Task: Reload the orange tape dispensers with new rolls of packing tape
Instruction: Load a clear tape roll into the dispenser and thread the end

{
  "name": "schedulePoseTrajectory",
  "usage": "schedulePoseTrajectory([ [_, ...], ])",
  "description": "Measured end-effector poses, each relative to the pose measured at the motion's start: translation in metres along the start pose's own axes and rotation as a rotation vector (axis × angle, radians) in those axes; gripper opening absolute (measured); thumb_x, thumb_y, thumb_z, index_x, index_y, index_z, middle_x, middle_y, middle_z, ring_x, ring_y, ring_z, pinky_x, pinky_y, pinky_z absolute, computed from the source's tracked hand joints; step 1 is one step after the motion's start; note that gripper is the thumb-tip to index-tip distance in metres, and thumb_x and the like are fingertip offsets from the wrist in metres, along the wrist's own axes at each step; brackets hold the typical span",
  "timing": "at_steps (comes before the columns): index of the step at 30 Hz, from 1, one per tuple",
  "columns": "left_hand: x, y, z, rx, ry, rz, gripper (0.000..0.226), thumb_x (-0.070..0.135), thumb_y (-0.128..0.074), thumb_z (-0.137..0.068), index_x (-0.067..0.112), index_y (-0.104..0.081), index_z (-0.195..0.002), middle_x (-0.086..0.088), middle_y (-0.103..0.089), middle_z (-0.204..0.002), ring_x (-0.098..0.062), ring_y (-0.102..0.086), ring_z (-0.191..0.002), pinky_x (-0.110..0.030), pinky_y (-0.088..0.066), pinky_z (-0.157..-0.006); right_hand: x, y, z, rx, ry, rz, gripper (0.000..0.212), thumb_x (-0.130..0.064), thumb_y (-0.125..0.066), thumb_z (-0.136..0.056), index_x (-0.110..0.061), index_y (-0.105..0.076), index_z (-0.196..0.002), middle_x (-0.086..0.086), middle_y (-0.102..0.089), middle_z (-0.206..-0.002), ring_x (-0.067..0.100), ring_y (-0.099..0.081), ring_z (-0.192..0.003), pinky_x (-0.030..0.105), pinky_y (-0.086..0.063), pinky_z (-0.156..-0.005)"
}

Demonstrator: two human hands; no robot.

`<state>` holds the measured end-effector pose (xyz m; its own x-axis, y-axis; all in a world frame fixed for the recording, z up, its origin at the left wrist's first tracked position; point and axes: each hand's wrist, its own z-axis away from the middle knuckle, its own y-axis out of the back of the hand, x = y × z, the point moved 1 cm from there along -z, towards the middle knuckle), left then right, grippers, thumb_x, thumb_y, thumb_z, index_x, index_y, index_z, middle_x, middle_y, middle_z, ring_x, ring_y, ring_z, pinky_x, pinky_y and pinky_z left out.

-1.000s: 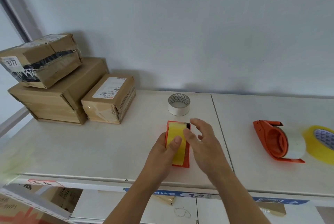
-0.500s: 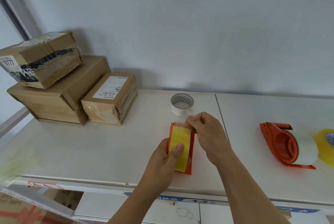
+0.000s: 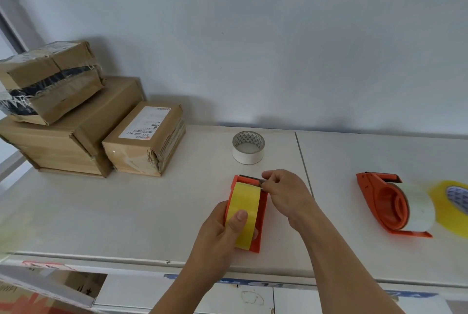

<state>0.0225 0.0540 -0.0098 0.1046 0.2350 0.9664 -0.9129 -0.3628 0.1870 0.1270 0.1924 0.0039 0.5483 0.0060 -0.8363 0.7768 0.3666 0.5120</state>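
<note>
Our left hand point(image 3: 222, 232) clamps the yellow roll point(image 3: 244, 212) in the near dispenser point(image 3: 260, 222), while our right hand point(image 3: 286, 194) pinches the tape end at its cutter. This one looks nearly loaded. The second dispenser point(image 3: 385, 202), well to the right, holds a clear roll point(image 3: 417, 207); a spare yellow roll point(image 3: 453, 202) waits beside it.

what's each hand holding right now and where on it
The left hand grips the orange dispenser around its near end, thumb on the yellow tape roll. The right hand pinches at its far blade end, likely the tape's end.
</note>
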Motion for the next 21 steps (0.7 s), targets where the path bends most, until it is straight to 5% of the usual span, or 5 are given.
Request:
schedulePoseTrajectory([
  [6,0.002,0.0,0.002,0.013,-0.02,-0.011,0.067,0.071,-0.04,-0.073,0.024,-0.056,-0.117,0.001,-0.07,-0.102,-0.013,-0.068,-0.089,-0.017,-0.054,-0.069,-0.005,0.003,-0.002,-0.066,-0.022,0.138,0.015,-0.006,-0.054,-0.088,-0.009,-0.051,-0.074,0.013,-0.067,-0.118,0.03,-0.061,-0.103,0.044,-0.05,-0.086],
  [14,0.003,0.002,0.004,-0.014,-0.001,-0.039,0.054,0.061,-0.041,-0.081,0.022,-0.056,-0.114,0.005,-0.068,-0.098,0.0,-0.067,-0.079,-0.012,-0.051,-0.063,-0.002,0.003,-0.014,0.027,0.089,0.245,0.02,-0.022,-0.059,-0.092,-0.012,-0.052,-0.076,0.006,-0.067,-0.09,0.022,-0.06,-0.086,0.034,-0.046,-0.069],
  [21,0.008,0.0,0.002,0.009,0.112,0.038,0.058,0.059,-0.046,-0.077,0.02,-0.059,-0.118,-0.007,-0.068,-0.111,-0.025,-0.065,-0.101,-0.044,-0.054,-0.094,0.007,-0.003,-0.024,0.046,0.069,0.148,0.023,-0.039,-0.067,-0.087,-0.022,-0.059,-0.074,-0.003,-0.068,-0.082,0.016,-0.062,-0.08,0.037,-0.05,-0.073],
])
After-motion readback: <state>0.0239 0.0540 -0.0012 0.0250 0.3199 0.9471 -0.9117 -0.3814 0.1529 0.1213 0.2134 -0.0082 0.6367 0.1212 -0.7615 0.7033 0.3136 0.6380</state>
